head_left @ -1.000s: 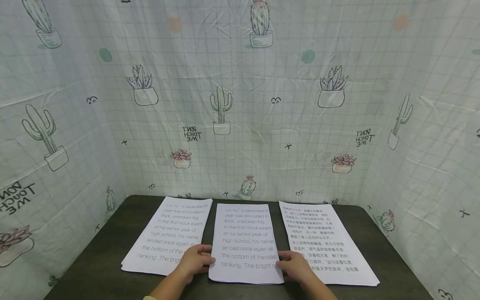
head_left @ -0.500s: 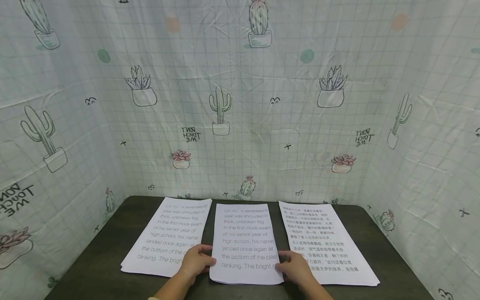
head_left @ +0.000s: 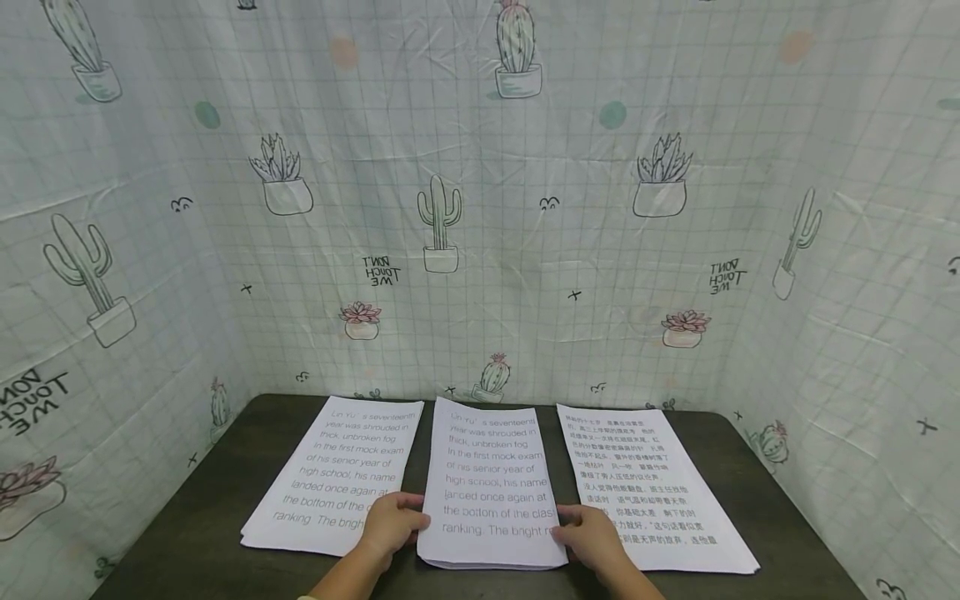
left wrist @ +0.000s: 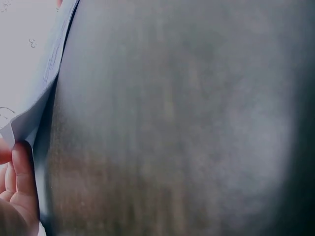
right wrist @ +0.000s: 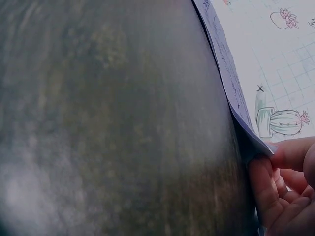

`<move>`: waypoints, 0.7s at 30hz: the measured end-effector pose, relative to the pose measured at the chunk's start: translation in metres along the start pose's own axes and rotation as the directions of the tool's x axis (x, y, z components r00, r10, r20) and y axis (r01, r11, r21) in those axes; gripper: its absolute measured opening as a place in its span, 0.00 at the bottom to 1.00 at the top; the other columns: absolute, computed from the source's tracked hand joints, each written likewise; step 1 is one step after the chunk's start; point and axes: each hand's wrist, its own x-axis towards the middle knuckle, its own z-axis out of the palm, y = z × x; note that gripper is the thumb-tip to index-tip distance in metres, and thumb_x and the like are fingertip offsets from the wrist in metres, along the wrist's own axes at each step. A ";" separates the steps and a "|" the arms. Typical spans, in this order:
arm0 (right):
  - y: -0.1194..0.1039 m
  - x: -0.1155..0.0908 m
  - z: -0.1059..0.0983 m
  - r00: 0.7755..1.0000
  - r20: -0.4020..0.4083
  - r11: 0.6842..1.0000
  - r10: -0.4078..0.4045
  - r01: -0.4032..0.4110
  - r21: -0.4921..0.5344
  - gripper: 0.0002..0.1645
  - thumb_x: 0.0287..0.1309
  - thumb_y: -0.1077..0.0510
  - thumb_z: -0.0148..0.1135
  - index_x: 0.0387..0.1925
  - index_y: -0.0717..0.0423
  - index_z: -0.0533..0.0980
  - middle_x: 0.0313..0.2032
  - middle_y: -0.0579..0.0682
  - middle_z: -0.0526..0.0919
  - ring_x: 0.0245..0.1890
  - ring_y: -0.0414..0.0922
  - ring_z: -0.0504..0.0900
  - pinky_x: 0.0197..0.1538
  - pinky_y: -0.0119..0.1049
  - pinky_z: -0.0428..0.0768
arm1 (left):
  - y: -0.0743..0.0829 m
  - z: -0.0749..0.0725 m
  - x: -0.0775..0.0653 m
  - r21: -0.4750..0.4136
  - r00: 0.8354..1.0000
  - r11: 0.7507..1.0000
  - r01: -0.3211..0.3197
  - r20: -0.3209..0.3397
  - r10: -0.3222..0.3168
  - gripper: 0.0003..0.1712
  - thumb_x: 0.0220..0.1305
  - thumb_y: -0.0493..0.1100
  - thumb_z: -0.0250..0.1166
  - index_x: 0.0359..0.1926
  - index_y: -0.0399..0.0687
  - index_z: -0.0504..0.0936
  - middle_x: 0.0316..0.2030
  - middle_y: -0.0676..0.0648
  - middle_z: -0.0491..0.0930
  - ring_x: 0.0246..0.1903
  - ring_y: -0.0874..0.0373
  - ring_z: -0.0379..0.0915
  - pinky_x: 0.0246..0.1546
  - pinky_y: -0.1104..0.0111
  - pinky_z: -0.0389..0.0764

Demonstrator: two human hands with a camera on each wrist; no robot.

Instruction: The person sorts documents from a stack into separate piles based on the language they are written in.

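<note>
A stack of printed paper (head_left: 487,475) with large English text stands in the middle of the dark table. My left hand (head_left: 392,525) pinches its left edge near the lower corner, and my right hand (head_left: 592,537) pinches the right edge opposite. The far left corner of the sheets bends upward. Close up in the left wrist view, the paper edge (left wrist: 37,101) curves up from the tabletop into the thumb and fingers (left wrist: 22,169). A similar lifted paper edge (right wrist: 231,83) runs between the thumb and fingers (right wrist: 266,184) in the right wrist view.
To the left lies another stack of English pages (head_left: 337,467), partly behind my left hand. On the right is a stack with Chinese text (head_left: 660,492), partly covered by my right hand. A cactus-print curtain (head_left: 480,250) encloses the dark table (head_left: 187,517) at the back and sides.
The middle stack's far left corner has risen and curled, and its near edge shows more of the layered sheets. Both hands keep nearly the same places on its sides.
</note>
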 end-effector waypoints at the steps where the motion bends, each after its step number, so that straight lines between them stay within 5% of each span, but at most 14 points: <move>1: 0.000 0.000 0.000 1.000 0.000 1.000 -0.001 0.001 0.005 0.27 0.51 0.66 0.66 0.54 0.74 0.75 0.29 0.52 0.83 0.27 0.41 0.81 0.31 0.38 0.84 | 0.000 0.000 0.000 0.006 1.000 1.000 -0.008 -0.006 0.008 0.23 0.52 0.32 0.66 0.51 0.29 0.79 0.34 0.44 0.84 0.29 0.58 0.79 0.32 0.65 0.84; 13: 0.003 0.003 0.002 1.000 0.001 1.000 0.008 -0.008 0.016 0.28 0.51 0.64 0.66 0.55 0.73 0.75 0.33 0.53 0.85 0.29 0.41 0.82 0.33 0.39 0.85 | 0.000 0.006 0.001 0.059 0.991 0.994 -0.094 -0.089 0.099 0.15 0.50 0.33 0.66 0.42 0.32 0.84 0.31 0.46 0.83 0.29 0.59 0.75 0.28 0.68 0.79; 21: 0.002 0.004 0.002 1.000 0.002 1.000 0.008 -0.008 0.024 0.28 0.53 0.64 0.64 0.55 0.74 0.74 0.34 0.56 0.85 0.31 0.43 0.83 0.34 0.41 0.85 | -0.002 0.008 0.004 -0.044 0.992 0.992 -0.119 0.035 0.121 0.25 0.55 0.33 0.60 0.54 0.25 0.76 0.39 0.40 0.85 0.29 0.60 0.76 0.27 0.68 0.79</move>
